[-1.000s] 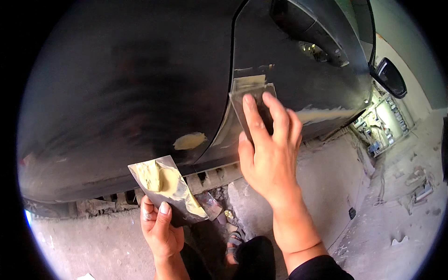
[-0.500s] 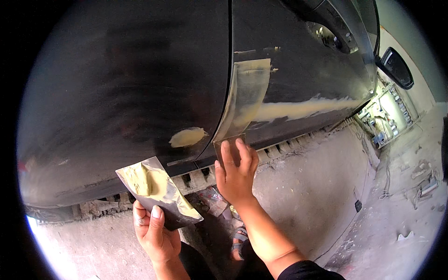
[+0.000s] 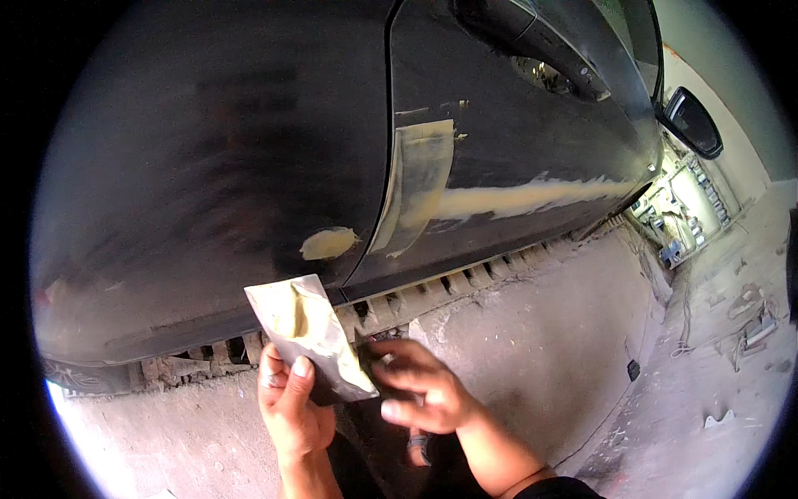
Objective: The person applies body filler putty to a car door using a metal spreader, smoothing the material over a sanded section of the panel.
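Note:
My left hand [image 3: 291, 407] grips a flat rectangular plate [image 3: 324, 366] from below, thumb on top. A lump of pale yellow putty [image 3: 297, 314] sits on the plate, smeared toward its right edge. Beside that edge my right hand [image 3: 432, 391], smeared by motion, holds a thin dark spreader [image 3: 367, 356] between its fingers. Ahead stands a dark car door [image 3: 499, 125]. A thin putty patch [image 3: 421, 166] runs down along the door gap, joining a long yellow putty strip [image 3: 532, 198]. An oval putty patch [image 3: 329, 244] lies on the panel left of the gap.
A ribbed sill edge [image 3: 432, 291] runs along the car's bottom. The concrete floor [image 3: 532, 349] stretches to the right, with a cable and small debris on it. At the far right are a wing mirror [image 3: 694, 122] and a lit shelf [image 3: 694, 204] of cans.
My right hand has left the door's lower edge with the spreader and come down to the plate. The plate has shifted slightly right. The putty patch by the gap now reaches down uncovered.

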`<action>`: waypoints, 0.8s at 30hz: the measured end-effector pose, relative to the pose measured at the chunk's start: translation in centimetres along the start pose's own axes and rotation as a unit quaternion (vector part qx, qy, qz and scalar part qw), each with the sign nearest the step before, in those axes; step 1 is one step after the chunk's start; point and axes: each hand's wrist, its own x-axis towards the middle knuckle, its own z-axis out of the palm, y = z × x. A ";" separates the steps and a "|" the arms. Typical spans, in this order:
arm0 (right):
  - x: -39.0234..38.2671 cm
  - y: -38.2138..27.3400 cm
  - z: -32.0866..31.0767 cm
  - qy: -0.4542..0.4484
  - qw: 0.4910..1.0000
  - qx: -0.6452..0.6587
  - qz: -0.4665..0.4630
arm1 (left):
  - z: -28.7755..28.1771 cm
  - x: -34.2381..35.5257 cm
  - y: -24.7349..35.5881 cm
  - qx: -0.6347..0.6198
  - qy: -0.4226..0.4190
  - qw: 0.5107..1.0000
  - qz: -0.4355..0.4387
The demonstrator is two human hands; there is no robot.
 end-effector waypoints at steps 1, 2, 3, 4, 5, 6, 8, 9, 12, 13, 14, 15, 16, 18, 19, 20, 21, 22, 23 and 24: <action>-0.5 0.7 -0.9 0.000 0.990 -0.137 0.032 | -0.2 0.2 0.3 0.000 0.000 1.000 0.010; -0.3 1.0 -1.1 0.004 0.962 -0.274 -0.013 | -0.2 0.0 0.7 0.000 -0.002 1.000 0.012; -0.4 0.7 -1.2 0.039 0.979 -0.200 0.009 | -0.2 -0.2 1.0 0.001 -0.003 1.000 0.013; -0.5 0.5 -1.5 0.074 0.989 -0.124 0.031 | -0.4 -0.1 1.2 -0.005 -0.014 1.000 -0.005; -0.3 0.0 -1.8 0.108 0.992 -0.046 0.053 | -0.5 0.0 1.4 -0.011 -0.026 0.999 -0.023; 0.1 -1.0 -2.2 0.123 0.982 0.098 0.100 | -0.5 0.1 1.3 -0.009 -0.032 0.998 -0.046; 1.3 -2.2 -2.5 0.134 0.938 0.312 0.075 | -0.7 -0.2 0.9 -0.008 -0.050 0.994 -0.096; 2.1 -2.9 -2.3 0.141 0.925 0.349 0.042 | -0.3 -0.4 0.8 -0.006 -0.059 0.990 -0.127; 3.2 -3.5 -1.3 0.132 0.908 0.396 0.048 | 0.6 -1.1 1.0 -0.008 -0.113 0.974 -0.196; 3.4 -3.2 -1.0 0.125 0.906 0.402 0.054 | 0.7 -1.3 1.0 -0.010 -0.129 0.968 -0.213; 3.4 -3.0 -0.6 0.125 0.918 0.365 0.090 | 0.1 -1.4 0.8 -0.008 -0.172 0.960 -0.221; 3.9 -4.1 -0.2 0.107 0.921 0.358 0.114 | -0.2 -1.5 0.6 -0.010 -0.181 0.960 -0.214; 4.1 -3.6 -0.5 0.092 0.928 0.342 0.112 | -0.5 -1.5 0.8 -0.013 -0.180 0.962 -0.206; 5.0 -3.6 -1.5 0.054 0.934 0.342 0.088 | -0.6 -1.5 1.3 -0.021 -0.180 0.963 -0.198; 5.9 -2.7 -2.5 0.074 0.946 0.307 0.070 | -1.0 -1.4 1.8 -0.020 -0.174 0.965 -0.194; 8.2 -4.7 -3.2 0.102 0.989 0.107 0.011 | -1.7 -1.2 1.9 -0.021 -0.169 0.971 -0.165; 9.9 -4.8 -3.6 0.212 0.972 -0.098 -0.020 | -0.9 -1.2 2.0 -0.021 -0.115 0.983 -0.145; 11.4 -5.3 -4.8 0.254 0.932 -0.258 -0.027 | -0.9 -1.2 2.3 -0.027 -0.107 0.986 -0.127; 13.0 -6.6 -4.9 0.283 0.907 -0.309 -0.046 | -1.1 -1.2 2.6 -0.031 -0.098 0.989 -0.108; 14.3 -7.4 -5.2 0.296 0.883 -0.355 -0.076 | -1.6 -1.1 2.6 -0.030 -0.101 0.991 -0.087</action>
